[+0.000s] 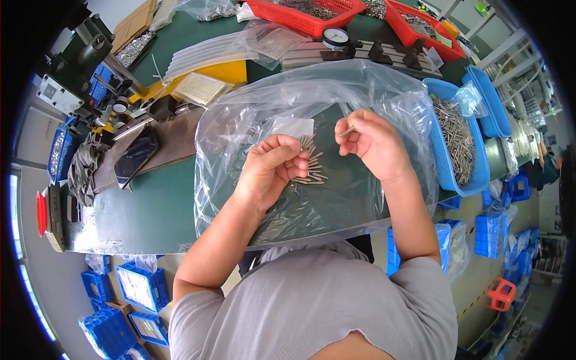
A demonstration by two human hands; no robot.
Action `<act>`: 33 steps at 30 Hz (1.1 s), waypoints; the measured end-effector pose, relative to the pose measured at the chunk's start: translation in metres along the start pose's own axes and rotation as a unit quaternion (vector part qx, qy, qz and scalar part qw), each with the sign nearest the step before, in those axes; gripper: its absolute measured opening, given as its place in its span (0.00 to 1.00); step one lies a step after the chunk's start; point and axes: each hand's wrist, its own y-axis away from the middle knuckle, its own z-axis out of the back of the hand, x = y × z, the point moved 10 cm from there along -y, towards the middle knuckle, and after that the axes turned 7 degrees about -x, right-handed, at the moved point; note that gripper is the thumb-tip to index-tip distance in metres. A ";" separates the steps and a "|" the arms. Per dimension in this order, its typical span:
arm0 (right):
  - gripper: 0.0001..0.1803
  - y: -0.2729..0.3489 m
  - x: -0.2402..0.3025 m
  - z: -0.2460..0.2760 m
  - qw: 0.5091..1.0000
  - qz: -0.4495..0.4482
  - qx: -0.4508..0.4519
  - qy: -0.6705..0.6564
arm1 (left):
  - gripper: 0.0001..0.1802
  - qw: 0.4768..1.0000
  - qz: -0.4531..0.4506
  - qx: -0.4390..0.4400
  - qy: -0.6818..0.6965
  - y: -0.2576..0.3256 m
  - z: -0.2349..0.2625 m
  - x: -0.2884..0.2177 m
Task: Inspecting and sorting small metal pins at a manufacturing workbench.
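Just right of the left fingers, partly beneath: a pile of pins on plastic sheeting. Well right of the right fingers: 1 tub with more pins inside. Ahead of all fingers: 1 dial gauge, 2 baskets behind. Far left of the left fingers: 1 stand.

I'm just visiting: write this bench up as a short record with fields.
Left hand: curled, anything held unclear
Right hand: pinching a small thin piece
Beside left hand: slender greyish metal pins
Surface: green tabletop, large clear plastic bag
Right: blue plastic basket of metal pieces
Far side: red plastic basket, round white dial gauge
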 end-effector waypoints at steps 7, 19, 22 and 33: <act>0.06 0.002 -0.026 0.008 0.967 -0.074 -0.020 0.241 | 0.02 1.000 -0.001 0.002 0.026 -0.001 0.000 -0.003; 0.06 0.013 -0.009 -0.020 0.775 0.226 0.013 0.590 | 0.02 1.000 0.000 0.009 0.018 -0.001 -0.002 -0.003; 0.04 0.014 -0.003 -0.012 0.862 0.175 -0.001 0.475 | 0.03 1.000 0.009 0.024 -0.007 -0.001 -0.003 0.002; 0.06 0.023 0.012 -0.028 0.925 0.129 -0.002 0.358 | 0.03 0.999 0.032 0.030 -0.032 0.001 -0.007 0.010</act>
